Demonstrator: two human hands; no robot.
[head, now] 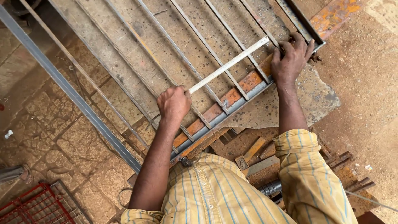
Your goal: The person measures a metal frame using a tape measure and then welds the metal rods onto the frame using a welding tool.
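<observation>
The flat pale metal strip [229,64] lies slantwise across the bars of the steel grille frame [232,108], near that frame's near edge and right corner. Your left hand [174,103] grips the strip's lower end with closed fingers; your right hand [291,58] curls its fingers over the upper end at the frame's corner. Open stone floor [58,137] lies left; metal offcuts [257,155] crowd beneath the frame's near edge.

Single head-worn view, looking steeply down past the wearer's striped shirt [215,191] at close range onto the metal grille [166,54] (laid flat on the stone floor [54,137]); no second view shares the scene.
</observation>
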